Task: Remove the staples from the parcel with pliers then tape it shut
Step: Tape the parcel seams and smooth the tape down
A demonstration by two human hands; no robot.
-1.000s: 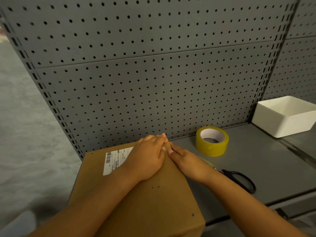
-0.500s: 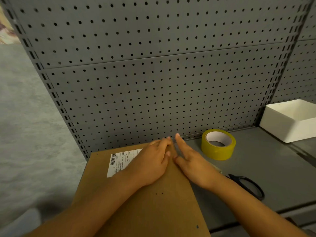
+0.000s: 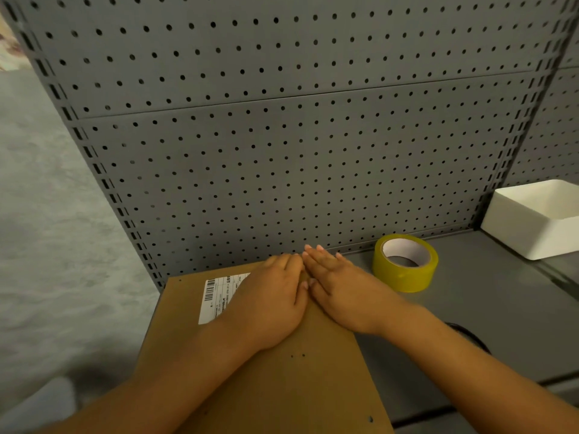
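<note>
Both hands, left hand (image 3: 269,303) and right hand (image 3: 341,289), are pressing flat with straight fingers on the parcel (image 3: 275,386), probably holding its flaps closed for the tape roll (image 3: 405,263) waiting nearby.

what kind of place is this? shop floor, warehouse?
Likely a packing or workshop bench: grey pegboard backing a grey metal shelf, a labelled cardboard parcel under both hands, a yellow tape roll and white bin beside it.

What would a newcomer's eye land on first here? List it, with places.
First, the two bare hands, left hand and right hand, pressed flat side by side on the brown cardboard parcel at bottom centre. Next, the yellow roll of tape lying flat on the grey shelf to their right. Behind everything stands the grey perforated metal back panel.
</note>
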